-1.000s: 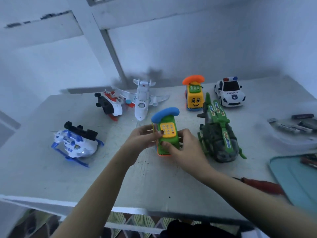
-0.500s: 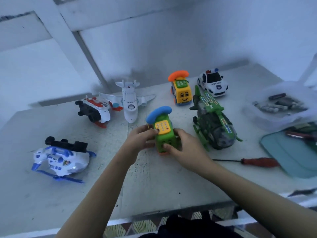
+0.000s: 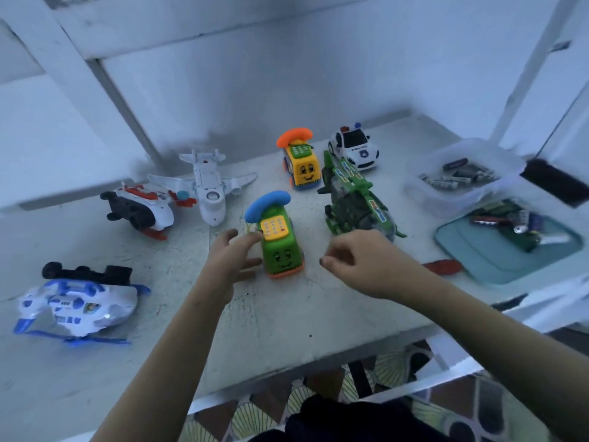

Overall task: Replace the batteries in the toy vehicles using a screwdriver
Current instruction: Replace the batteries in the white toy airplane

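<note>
A green toy phone car with a blue handset and yellow keypad stands upright on the white table. My left hand is at its left side, fingers straight and spread, fingertips touching its edge. My right hand hovers to its right, apart from it, fingers loosely curled and holding nothing. A red-handled screwdriver lies on the table behind my right hand, partly hidden by it.
Other toys stand around: a yellow phone car, police car, green helicopter, white plane, red-white helicopter, blue-white helicopter. A clear tub of batteries and a teal tray sit right.
Both hands were gripping the green phone car. Now it stands on the table; my right hand has come off it to the right and my left hand has opened.
</note>
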